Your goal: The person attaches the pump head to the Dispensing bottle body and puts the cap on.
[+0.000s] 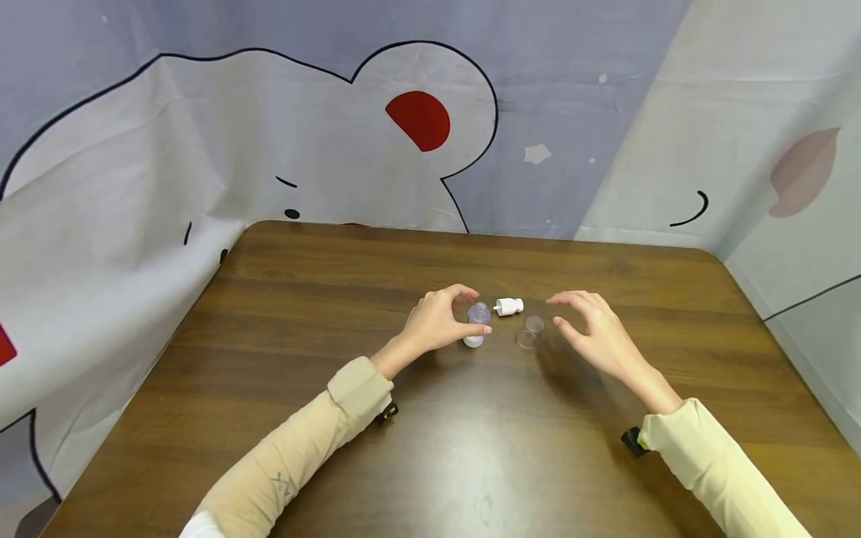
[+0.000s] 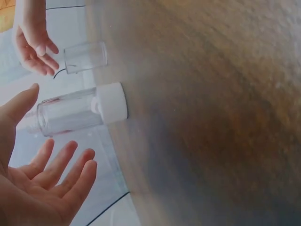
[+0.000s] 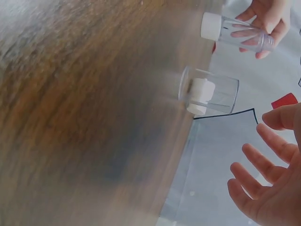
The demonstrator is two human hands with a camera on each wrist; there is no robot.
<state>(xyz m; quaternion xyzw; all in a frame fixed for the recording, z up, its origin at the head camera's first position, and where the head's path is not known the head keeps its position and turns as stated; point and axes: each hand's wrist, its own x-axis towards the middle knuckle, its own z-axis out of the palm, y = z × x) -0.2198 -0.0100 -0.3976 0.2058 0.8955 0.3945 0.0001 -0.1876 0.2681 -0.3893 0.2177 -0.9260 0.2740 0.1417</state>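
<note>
A clear plastic bottle [image 1: 478, 315] with a white base [image 2: 113, 102] stands upright on the table. My left hand [image 1: 437, 321] is around it, thumb on the near side and fingers on the far side, with a gap to the bottle in the left wrist view. To the right, a clear open cylindrical cap [image 3: 209, 92] stands on the table. Beside the cap my right hand [image 1: 599, 332] hovers, fingers spread and nothing in them. Behind the cap and bottle a white pump top [image 1: 509, 306] lies on its side, its thin nozzle pointing left.
The brown wooden table [image 1: 377, 463] reaches back to a printed cloth curtain [image 1: 323, 142] along its far side. More of the curtain hangs close to the left and right table edges. Dark wrist devices [image 1: 634, 442] sit at both sleeve cuffs.
</note>
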